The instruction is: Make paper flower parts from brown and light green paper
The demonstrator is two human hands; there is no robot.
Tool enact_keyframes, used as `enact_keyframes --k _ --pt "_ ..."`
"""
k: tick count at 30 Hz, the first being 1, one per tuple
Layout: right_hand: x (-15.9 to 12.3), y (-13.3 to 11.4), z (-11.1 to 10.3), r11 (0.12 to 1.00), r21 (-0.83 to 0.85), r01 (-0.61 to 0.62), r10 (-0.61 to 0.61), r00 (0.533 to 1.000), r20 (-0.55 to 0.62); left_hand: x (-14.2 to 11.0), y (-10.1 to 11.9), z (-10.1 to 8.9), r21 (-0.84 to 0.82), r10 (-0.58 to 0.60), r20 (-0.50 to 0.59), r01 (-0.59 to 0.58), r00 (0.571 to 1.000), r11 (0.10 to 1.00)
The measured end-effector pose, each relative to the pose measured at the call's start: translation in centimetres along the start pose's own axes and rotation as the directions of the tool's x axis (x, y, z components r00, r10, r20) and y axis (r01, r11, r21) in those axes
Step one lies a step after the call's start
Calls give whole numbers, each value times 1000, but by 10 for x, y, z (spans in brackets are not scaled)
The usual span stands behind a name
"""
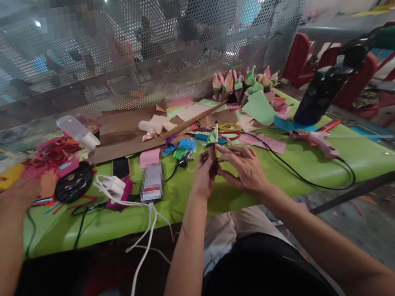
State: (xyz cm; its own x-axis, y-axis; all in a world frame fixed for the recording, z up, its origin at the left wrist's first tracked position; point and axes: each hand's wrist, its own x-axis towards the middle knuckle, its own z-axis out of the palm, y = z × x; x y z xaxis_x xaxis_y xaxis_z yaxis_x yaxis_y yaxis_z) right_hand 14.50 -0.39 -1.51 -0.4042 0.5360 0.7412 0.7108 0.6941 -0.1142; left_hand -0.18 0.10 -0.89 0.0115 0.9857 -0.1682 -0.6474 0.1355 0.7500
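From afar, I'm pinching the cone (212, 137) low down in my left hand (204, 172), its long side pointing up above the table (368, 161), while my right hand (245, 167) is sitting half open beside it.

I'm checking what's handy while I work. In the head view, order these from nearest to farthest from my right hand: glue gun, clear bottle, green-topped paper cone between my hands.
1. Paper cone: at the right hand's fingertips.
2. Glue gun: to the right.
3. Clear bottle: far left.
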Motion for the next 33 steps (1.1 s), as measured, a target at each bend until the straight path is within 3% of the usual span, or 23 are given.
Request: enact_keyframes --k 10,21,33 --pt "1 -1 2 998 -51 32 -31 999 20 0 -5 2 100 154 -5 -152 988 983" --pt "1 -1 2 997 -77 21 -18 999 34 3 -8 -4 223 208 11 -206 978 953" --pt "1 -1 3 998 -62 23 -19 997 72 4 -8 -4 252 242 27 -241 970 937"
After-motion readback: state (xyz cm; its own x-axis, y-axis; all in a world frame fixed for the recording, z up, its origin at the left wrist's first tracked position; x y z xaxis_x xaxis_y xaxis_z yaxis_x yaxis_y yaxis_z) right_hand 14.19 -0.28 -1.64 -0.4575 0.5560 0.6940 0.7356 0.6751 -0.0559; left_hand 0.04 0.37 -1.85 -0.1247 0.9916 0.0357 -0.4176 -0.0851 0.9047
